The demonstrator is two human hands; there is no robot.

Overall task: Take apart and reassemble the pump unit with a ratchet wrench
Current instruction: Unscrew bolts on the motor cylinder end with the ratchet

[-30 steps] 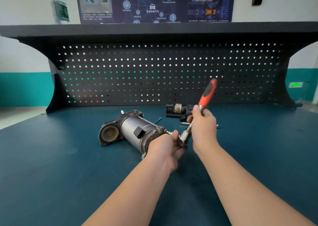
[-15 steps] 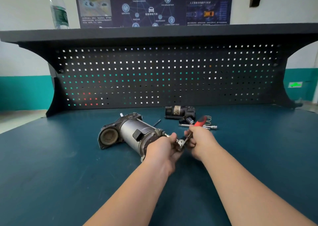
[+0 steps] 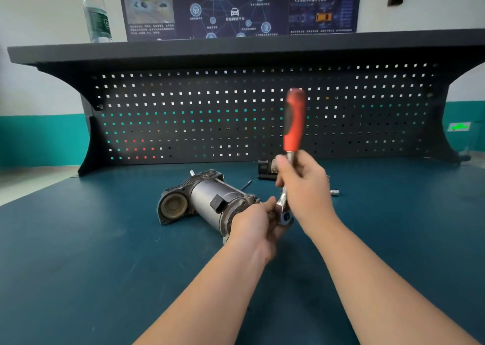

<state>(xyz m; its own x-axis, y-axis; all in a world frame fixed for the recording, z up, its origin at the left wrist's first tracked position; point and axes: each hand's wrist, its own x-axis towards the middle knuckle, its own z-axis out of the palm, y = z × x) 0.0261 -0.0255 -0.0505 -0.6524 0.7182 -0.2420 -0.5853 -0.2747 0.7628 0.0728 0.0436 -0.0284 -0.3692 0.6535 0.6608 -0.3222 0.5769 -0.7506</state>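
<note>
The grey metal pump unit [image 3: 204, 203] lies on its side on the dark blue bench top [image 3: 105, 253], its round open end facing left. My left hand [image 3: 256, 226] grips the unit's near end cap. My right hand [image 3: 304, 187] holds the ratchet wrench [image 3: 294, 119] by its steel shank, just below the red and black handle, which points almost straight up and is blurred. The ratchet's head sits at the end cap, between my two hands. The fastener under the head is hidden.
A small black part [image 3: 265, 170] lies behind my right hand, with a loose socket [image 3: 334, 192] to the right and a thin rod [image 3: 245, 185] behind the pump. The black pegboard [image 3: 210, 113] closes off the back of the bench. A water bottle [image 3: 95, 11] stands on the shelf above.
The ratchet handle swung down toward the bench half a second ago and has now swung back up to nearly vertical. My left hand has stayed on the pump's end cap.
</note>
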